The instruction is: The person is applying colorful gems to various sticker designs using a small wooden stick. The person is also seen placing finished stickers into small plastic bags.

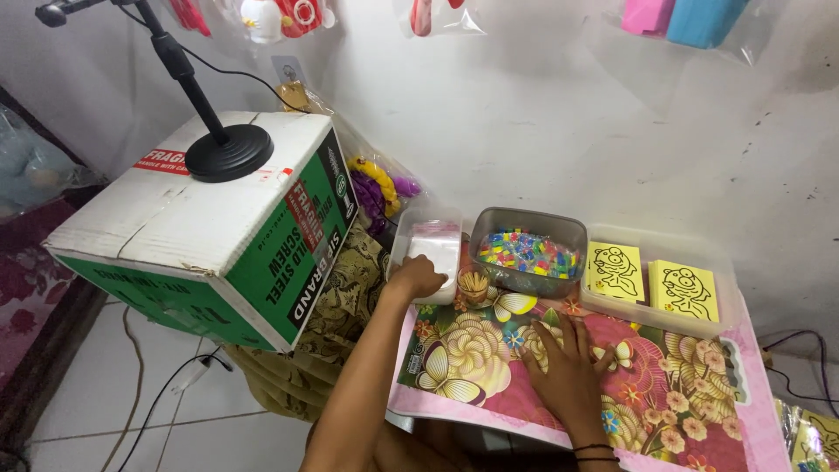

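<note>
Left hand (418,277) is over at the white plastic tub (428,249), fingers curled loosely over its near rim, not clearly gripping anything. Right hand (570,371) lies flat and open on the flowered mat (489,367), fingers spread, holding nothing. Just beside the tub sits a grey tray of coloured beads (528,252), then a clear tray (655,301) with 2 yellow picture cards (651,281).

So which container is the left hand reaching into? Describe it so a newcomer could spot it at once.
Start at the low table with the floral mat. Along its far edge stand three containers; the left hand rests on the leftmost, a clear tub with white contents. Its neighbours differ: the grey tub holds multicoloured beads, the tray yellow drawing cards.
</note>
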